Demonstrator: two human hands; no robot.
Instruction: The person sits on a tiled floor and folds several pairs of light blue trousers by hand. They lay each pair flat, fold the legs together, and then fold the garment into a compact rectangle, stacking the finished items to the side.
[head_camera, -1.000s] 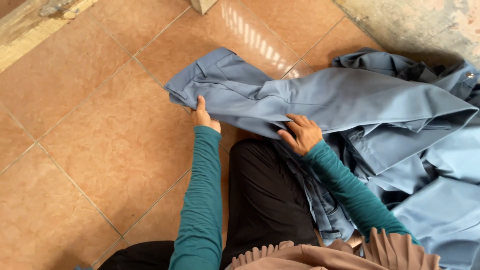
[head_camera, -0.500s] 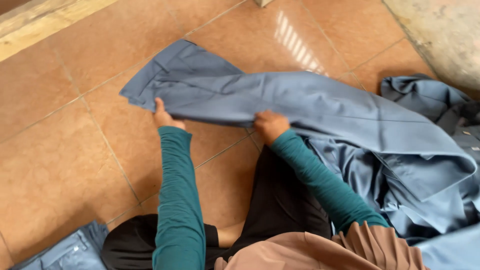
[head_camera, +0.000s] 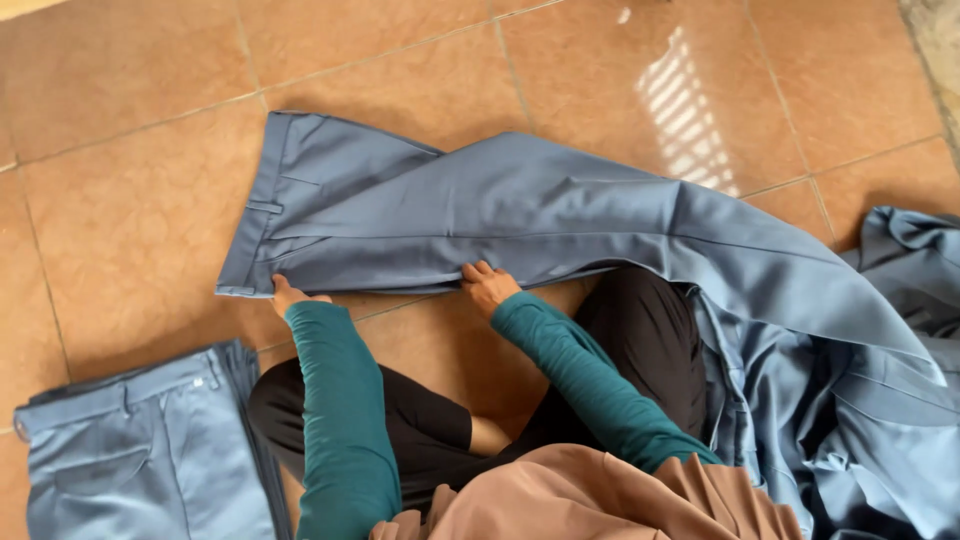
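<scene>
Blue-grey trousers (head_camera: 480, 215), one pair, lie flat on the tiled floor (head_camera: 130, 230) before us, long axis left to right, waistband leftward. Our left hand (head_camera: 290, 296) pinches the near waist corner; our right hand (head_camera: 487, 284) pinches the near edge mid-leg. One folded pair (head_camera: 130, 440) lies at left; one heap of blue cloth (head_camera: 880, 420) at right.

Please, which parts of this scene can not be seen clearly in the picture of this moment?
- Head view: the fingertips of the left hand and right hand are tucked at the near edge of the blue trousers, so the grip is unclear.
- The legs of the trousers run into the heap of blue cloth; their ends are buried.
- The folded trousers are cut off by the bottom edge.
- The heap is cut off by the right edge.
</scene>
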